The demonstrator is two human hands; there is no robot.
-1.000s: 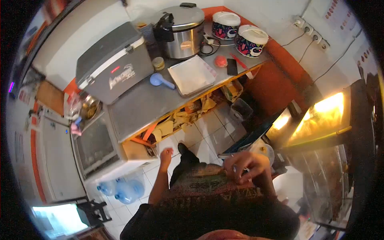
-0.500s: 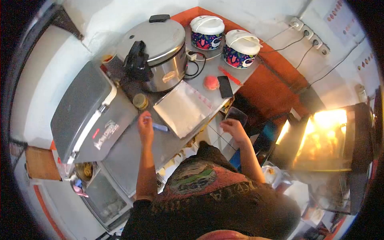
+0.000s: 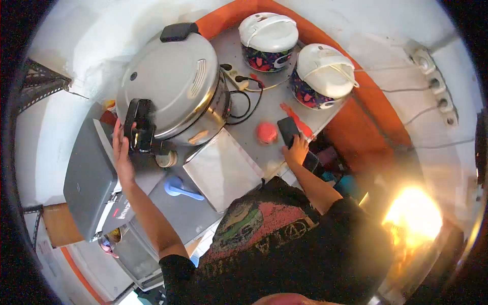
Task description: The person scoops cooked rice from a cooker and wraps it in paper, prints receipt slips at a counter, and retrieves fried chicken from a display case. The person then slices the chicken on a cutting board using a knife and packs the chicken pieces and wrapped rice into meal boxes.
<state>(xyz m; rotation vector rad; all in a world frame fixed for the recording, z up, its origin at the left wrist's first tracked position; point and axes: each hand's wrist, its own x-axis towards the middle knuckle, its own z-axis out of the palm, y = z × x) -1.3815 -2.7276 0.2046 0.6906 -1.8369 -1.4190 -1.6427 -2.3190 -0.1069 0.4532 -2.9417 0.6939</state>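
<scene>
I judge this the reaching step: my left hand (image 3: pixel 123 157), fingers outstretched, at the closed steel rice cooker (image 3: pixel 168 81)'s black handle (image 3: pixel 141 119); my right hand (image 3: pixel 296 150) at the near end of the black phone (image 3: pixel 288 129) on the counter (image 3: pixel 190 213) — I can't tell if either clamps. Moving either calls for a surer hold. Cooker dull-topped, shiny-sided — phone flat, plain.

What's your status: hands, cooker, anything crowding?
Left hand at black handle, grip unclear. Right hand on black phone, near end. Steel cooker closed. Grey cool box close beside left hand.
</scene>
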